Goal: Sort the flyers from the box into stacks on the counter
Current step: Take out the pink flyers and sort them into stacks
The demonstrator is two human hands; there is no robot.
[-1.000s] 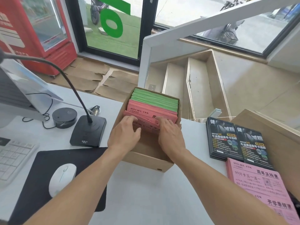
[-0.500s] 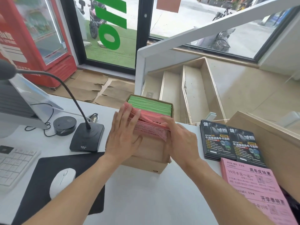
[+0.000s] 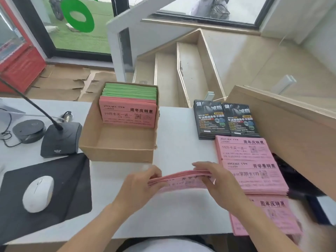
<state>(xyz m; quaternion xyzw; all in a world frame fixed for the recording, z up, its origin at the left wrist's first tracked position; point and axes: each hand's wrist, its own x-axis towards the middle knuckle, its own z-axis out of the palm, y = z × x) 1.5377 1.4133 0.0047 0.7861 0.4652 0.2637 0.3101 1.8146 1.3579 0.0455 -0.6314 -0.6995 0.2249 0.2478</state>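
A cardboard box stands on the white counter. Upright at its far end are pink flyers with green flyers behind them. In front of the box, just above the counter, I hold a bundle of pink flyers. My left hand grips its left end and my right hand grips its right end. On the counter to the right lie two stacks of black flyers and several pink stacks.
A desk microphone and a round black puck stand left of the box. A white mouse sits on a black mat. A raised wooden ledge borders the right side. Stairs drop beyond the counter.
Both hands lifted a bundle of pink flyers out of the box and brought it toward me, down over the counter in front of the box. The camera view tilted lower.
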